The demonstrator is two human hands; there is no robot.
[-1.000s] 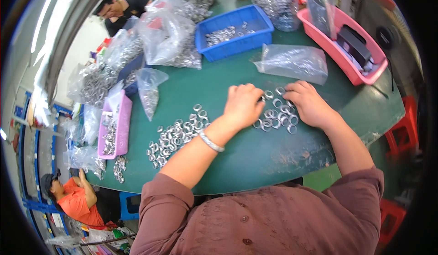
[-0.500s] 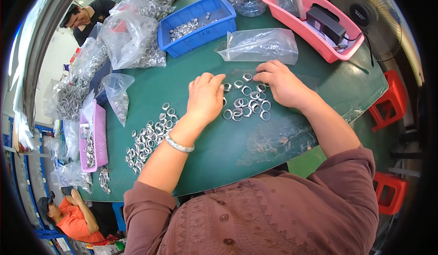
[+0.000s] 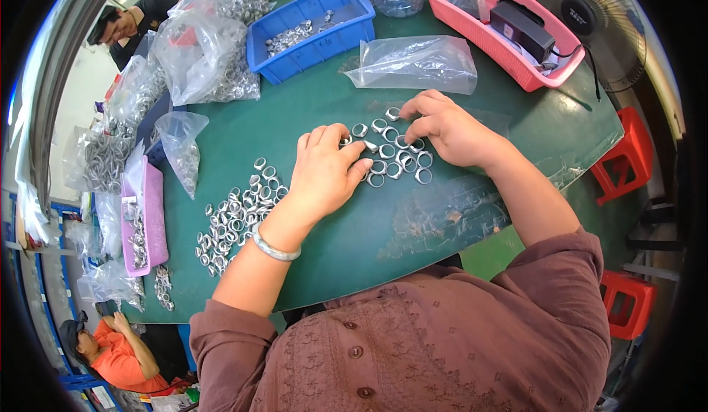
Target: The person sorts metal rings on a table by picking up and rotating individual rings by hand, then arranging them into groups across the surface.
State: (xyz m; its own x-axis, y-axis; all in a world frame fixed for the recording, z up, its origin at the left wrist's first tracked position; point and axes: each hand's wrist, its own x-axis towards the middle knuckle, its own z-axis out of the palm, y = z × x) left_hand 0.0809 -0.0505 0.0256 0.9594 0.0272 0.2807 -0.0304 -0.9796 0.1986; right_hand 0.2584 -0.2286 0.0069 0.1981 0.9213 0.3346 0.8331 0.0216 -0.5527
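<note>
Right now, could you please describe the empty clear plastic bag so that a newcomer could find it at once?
On the green table, look between the blue bin and the pink basket. The clear plastic bag lies flat just beyond the right hand. Unlike the bulging bags at the left, it holds no metal rings.

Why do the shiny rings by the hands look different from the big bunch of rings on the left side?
The rings by the hands are few and lie flat, close together in near rows, while the loose heap of rings is much bigger and scattered in a jumble. The left hand and right hand touch the small group; no hand touches the heap. Both are silvery metal rings lying on the green table.
</note>
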